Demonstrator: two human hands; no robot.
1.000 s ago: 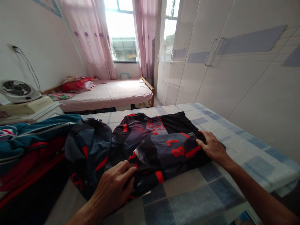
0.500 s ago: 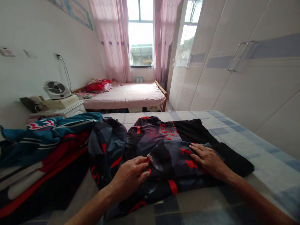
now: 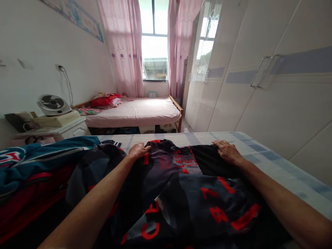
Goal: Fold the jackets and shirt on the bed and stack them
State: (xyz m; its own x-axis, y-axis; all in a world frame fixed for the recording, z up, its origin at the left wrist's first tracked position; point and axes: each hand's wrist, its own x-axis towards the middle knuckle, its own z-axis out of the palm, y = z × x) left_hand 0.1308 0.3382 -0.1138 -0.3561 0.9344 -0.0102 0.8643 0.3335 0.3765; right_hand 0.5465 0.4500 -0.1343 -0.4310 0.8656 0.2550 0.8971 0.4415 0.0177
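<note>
A black and grey long-sleeved top (image 3: 168, 193) with red letters and numbers lies spread before me, one sleeve folded across its body. At its far left edge, near the collar, my left hand (image 3: 139, 150) has its fingers curled over the cloth. My right hand (image 3: 228, 152) pinches the far edge of the plain black part on the right; some of its fingertips are hidden. Under my left forearm lies more dark patterned cloth, and a pile with a teal jacket (image 3: 59, 152) is further left.
The clothes rest on a blue-and-white checked bed (image 3: 261, 152). Beyond it stand a pink-sheeted bed (image 3: 140, 110) and, at left, a fan (image 3: 53, 103) on boxes over a white cabinet (image 3: 74, 128). A tall white wardrobe (image 3: 259, 110) lines the right side.
Both hands have moved from lying on the top's middle to its far edge and closed on it. The top has shifted nearer to me, and the near part now lies differently.
</note>
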